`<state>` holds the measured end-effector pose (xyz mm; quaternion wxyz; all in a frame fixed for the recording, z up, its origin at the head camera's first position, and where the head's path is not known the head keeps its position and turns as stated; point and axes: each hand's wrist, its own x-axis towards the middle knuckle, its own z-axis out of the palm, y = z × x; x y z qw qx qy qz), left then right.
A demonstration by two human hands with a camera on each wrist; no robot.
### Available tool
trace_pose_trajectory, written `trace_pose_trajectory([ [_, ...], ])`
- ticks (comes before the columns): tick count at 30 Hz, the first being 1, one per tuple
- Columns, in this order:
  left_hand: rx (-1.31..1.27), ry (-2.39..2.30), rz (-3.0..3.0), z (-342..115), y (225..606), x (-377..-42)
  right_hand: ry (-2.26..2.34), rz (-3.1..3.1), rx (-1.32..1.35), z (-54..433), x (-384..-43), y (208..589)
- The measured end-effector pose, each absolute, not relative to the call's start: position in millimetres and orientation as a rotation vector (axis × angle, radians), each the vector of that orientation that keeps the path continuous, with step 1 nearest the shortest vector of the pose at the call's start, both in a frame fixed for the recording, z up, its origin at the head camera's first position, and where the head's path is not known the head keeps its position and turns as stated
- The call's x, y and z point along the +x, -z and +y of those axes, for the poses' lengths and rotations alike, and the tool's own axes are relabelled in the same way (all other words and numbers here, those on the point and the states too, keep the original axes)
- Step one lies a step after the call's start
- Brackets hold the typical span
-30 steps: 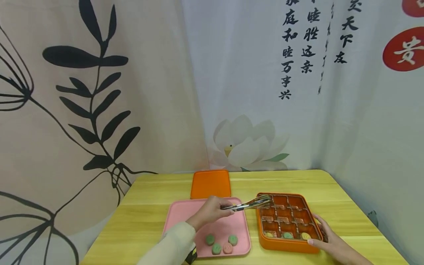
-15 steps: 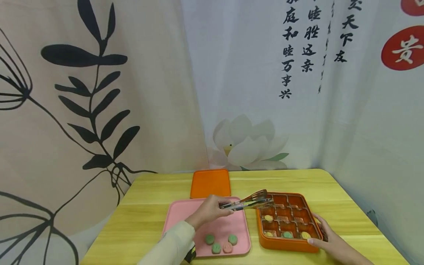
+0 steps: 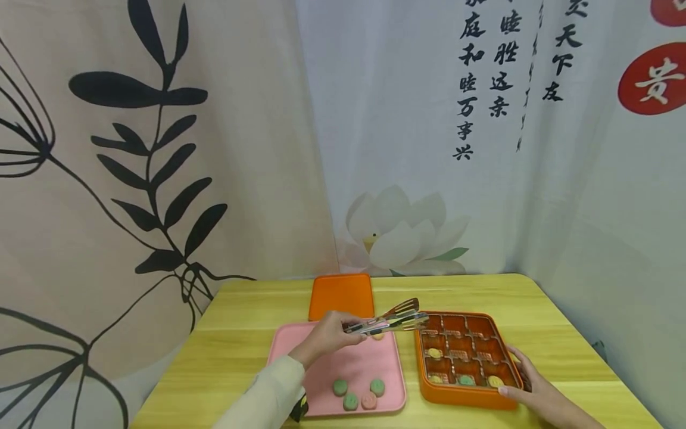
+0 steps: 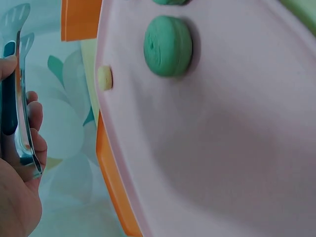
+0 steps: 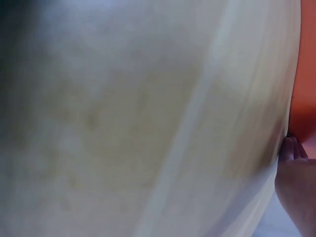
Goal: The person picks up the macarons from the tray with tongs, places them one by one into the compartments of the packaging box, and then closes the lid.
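Observation:
My left hand (image 3: 331,336) grips metal food tongs (image 3: 391,320) above the pink tray (image 3: 337,360). The tongs' slotted ends are spread, with nothing seen between them, near the left rim of the orange box (image 3: 468,398). On the tray lie several round patterned cakes: a pink one (image 3: 368,400), green ones (image 3: 351,401) and a yellow one (image 3: 378,336) partly under the tongs. In the box's divided insert sit a green cake (image 3: 466,380) and yellow ones (image 3: 495,382). My right hand (image 3: 536,387) holds the box's near right corner, thumb on the front rim.
A flat orange lid (image 3: 341,296) lies behind the tray. The yellow wood-grain table (image 3: 214,357) ends at a printed curtain (image 3: 268,149) at the back. A narrow strip of table separates tray and box.
The tongs have opened and drawn back left from the box with my left hand. A yellow cake now shows in the box's left column. My right hand has stayed put.

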<state>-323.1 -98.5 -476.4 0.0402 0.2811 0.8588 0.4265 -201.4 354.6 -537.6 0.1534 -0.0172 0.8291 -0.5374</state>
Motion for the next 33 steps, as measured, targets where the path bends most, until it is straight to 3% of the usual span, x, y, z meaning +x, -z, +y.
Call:
trace_pose_trajectory([
  [11, 0.911, -1.28, 2.662, -122, 475, -329, 1.547, 2.394, -0.118, 355, -200, 539],
  [33, 0.756, -1.189, 2.774, -163, 489, -338, 1.546, 2.39, -0.113, 354, -200, 536],
])
